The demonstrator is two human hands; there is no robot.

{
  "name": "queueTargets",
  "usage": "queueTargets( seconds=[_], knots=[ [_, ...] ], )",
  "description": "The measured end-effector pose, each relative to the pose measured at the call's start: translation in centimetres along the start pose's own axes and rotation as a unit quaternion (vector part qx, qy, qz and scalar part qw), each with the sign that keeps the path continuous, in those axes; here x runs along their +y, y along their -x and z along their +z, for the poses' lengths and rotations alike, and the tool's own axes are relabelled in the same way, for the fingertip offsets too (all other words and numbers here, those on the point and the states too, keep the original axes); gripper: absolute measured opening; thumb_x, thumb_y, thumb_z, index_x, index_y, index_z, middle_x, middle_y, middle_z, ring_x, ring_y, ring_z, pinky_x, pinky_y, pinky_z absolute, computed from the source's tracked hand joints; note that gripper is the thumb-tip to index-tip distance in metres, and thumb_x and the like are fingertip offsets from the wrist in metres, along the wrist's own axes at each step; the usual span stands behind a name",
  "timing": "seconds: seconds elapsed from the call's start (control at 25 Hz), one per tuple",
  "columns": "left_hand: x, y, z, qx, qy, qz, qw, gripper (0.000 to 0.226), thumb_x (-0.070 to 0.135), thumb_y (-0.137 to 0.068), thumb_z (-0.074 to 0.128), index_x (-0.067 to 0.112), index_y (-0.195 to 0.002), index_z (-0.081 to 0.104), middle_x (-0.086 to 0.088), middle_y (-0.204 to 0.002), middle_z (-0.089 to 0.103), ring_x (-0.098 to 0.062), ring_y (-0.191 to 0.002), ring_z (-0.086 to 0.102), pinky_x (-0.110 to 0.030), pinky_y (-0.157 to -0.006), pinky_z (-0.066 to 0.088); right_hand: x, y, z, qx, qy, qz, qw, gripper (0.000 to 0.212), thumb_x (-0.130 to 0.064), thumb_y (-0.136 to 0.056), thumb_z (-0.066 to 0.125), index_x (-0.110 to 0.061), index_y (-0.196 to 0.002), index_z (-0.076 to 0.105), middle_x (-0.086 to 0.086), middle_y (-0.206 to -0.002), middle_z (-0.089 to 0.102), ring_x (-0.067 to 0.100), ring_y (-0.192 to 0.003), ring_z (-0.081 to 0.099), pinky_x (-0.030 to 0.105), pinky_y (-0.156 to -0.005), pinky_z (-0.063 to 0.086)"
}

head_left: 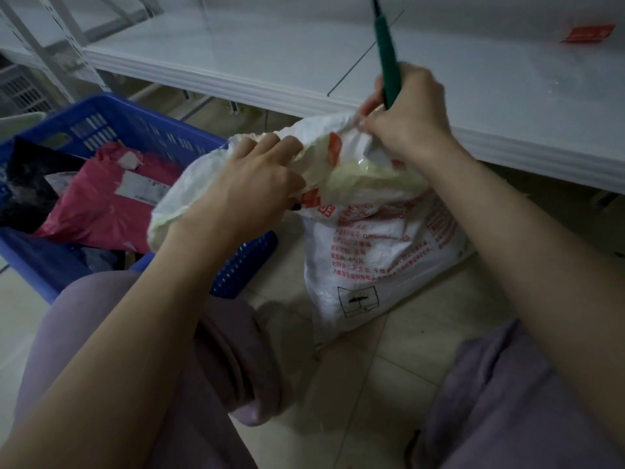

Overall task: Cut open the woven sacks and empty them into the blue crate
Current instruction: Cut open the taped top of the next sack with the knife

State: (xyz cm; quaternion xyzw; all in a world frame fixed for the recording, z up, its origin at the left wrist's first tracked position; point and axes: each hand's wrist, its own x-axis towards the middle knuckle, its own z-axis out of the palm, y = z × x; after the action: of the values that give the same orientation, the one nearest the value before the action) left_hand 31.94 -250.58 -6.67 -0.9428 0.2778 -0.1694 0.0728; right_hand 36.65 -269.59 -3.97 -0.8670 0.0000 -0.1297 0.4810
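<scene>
Knees: lilac trouser legs [84, 316] at the bottom edge, one on either side, tiled floor [372, 367] between them.
Sack: white woven sack [372, 252] with red print, standing on the floor, its crumpled top leaning left over the corner of the blue crate [135, 126].
Left hand: left hand [247, 194] on the sack's left rim, fingers curled over it and gripping hard.
Right hand: right hand [409, 126] pinches the right rim at the fingertips and clutches a green-handled tool [389, 66] in the same fist, pointing up.
Crate: left of the sack, touching it, with a pink parcel [101, 204] and a black parcel [27, 187] inside.
Shelf: low white shelf [270, 55] behind, with a red label [586, 33] at the far right.
</scene>
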Motion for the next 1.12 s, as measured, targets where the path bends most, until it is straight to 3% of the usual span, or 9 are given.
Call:
queueTargets(
  seconds=[0.08,0.2,0.32,0.48,0.6,0.72,0.8,1.0,1.12],
  knots=[
    [0.1,-0.3,-0.1,-0.001,0.005,-0.002,1.000,0.020,0.018,-0.080,0.070,0.015,-0.100,0.072,-0.013,-0.124,0.051,-0.034,-0.110,0.046,-0.045,-0.086,0.036,0.0,-0.4,-0.1,0.031,0.004,-0.032,0.999,0.039,-0.008,-0.078,0.076,-0.029,-0.076,0.043,-0.005,-0.088,0.068,0.004,-0.082,0.066,0.006,-0.063,0.047],
    [-0.3,-0.2,0.1,-0.004,0.011,-0.022,1.000,0.022,0.022,-0.084,0.067,0.015,-0.104,0.071,-0.010,-0.129,0.049,-0.030,-0.114,0.045,-0.042,-0.088,0.036,0.7,-0.5,-0.1,-0.028,0.057,-0.032,0.997,0.028,-0.017,-0.080,0.075,-0.023,-0.077,0.047,-0.003,-0.091,0.066,0.007,-0.084,0.063,0.007,-0.063,0.044],
    [-0.7,-0.1,0.1,0.022,0.039,-0.041,0.998,0.022,0.022,-0.086,0.063,0.012,-0.104,0.070,-0.011,-0.127,0.051,-0.030,-0.113,0.047,-0.040,-0.087,0.035,0.7,-0.1,-1.6,-0.001,0.075,-0.073,0.995,0.022,-0.028,-0.085,0.069,-0.017,-0.082,0.050,-0.003,-0.082,0.059,0.015,-0.080,0.063,0.022,-0.074,0.054],
    [-0.8,-0.6,0.2,0.028,0.052,-0.043,0.997,0.024,0.027,-0.087,0.060,0.010,-0.102,0.070,-0.012,-0.121,0.055,-0.031,-0.107,0.049,-0.042,-0.086,0.036,0.6,1.8,-4.8,-0.061,0.077,-0.103,0.990,0.036,-0.041,-0.086,0.065,-0.015,-0.106,0.050,-0.006,-0.077,0.060,0.006,-0.052,0.059,0.018,-0.047,0.051],
    [-0.4,-0.7,0.3,0.031,0.056,-0.034,0.997,0.025,0.029,-0.089,0.059,0.010,-0.099,0.070,-0.012,-0.118,0.057,-0.031,-0.107,0.051,-0.044,-0.087,0.036,1.0,3.0,-6.5,-0.135,0.069,-0.119,0.981,0.032,-0.041,-0.088,0.062,-0.021,-0.110,0.054,-0.002,-0.076,0.067,0.014,-0.045,0.056,0.028,-0.048,0.052],
    [0.3,-1.1,0.3,0.031,0.054,-0.020,0.998,0.022,0.026,-0.088,0.060,0.011,-0.099,0.070,-0.012,-0.122,0.057,-0.030,-0.111,0.051,-0.043,-0.091,0.033,1.8,4.2,-7.6,-0.200,0.130,-0.146,0.960,0.007,-0.042,-0.091,0.055,-0.037,-0.093,0.058,-0.002,-0.072,0.067,0.010,-0.046,0.058,0.031,-0.058,0.052],
    [0.7,-1.5,0.3,0.034,0.049,-0.013,0.998,0.020,0.025,-0.087,0.061,0.011,-0.099,0.070,-0.011,-0.123,0.057,-0.029,-0.111,0.052,-0.041,-0.091,0.031,2.5,4.9,-8.2,-0.229,0.190,-0.152,0.943,0.012,-0.044,-0.092,0.052,-0.037,-0.091,0.061,-0.003,-0.069,0.064,0.013,-0.055,0.058,0.032,-0.061,0.047],
    [1.7,-2.5,0.4,0.044,0.040,-0.004,0.998,0.021,0.028,-0.087,0.060,0.010,-0.095,0.070,-0.011,-0.120,0.058,-0.030,-0.110,0.053,-0.043,-0.093,0.031,4.1,6.1,-8.6,-0.222,0.297,-0.147,0.917,0.023,-0.044,-0.089,0.051,-0.029,-0.101,0.064,-0.006,-0.067,0.057,0.019,-0.063,0.056,0.036,-0.063,0.048],
    [2.2,-2.9,0.5,0.056,0.041,0.000,0.998,0.020,0.025,-0.087,0.060,0.009,-0.093,0.070,-0.011,-0.116,0.060,-0.030,-0.107,0.054,-0.044,-0.093,0.031,4.4,6.6,-8.1,-0.187,0.354,-0.164,0.902,0.024,-0.034,-0.092,0.049,-0.020,-0.107,0.062,-0.009,-0.064,0.048,0.019,-0.060,0.051,0.030,-0.053,0.040]
  ],
)
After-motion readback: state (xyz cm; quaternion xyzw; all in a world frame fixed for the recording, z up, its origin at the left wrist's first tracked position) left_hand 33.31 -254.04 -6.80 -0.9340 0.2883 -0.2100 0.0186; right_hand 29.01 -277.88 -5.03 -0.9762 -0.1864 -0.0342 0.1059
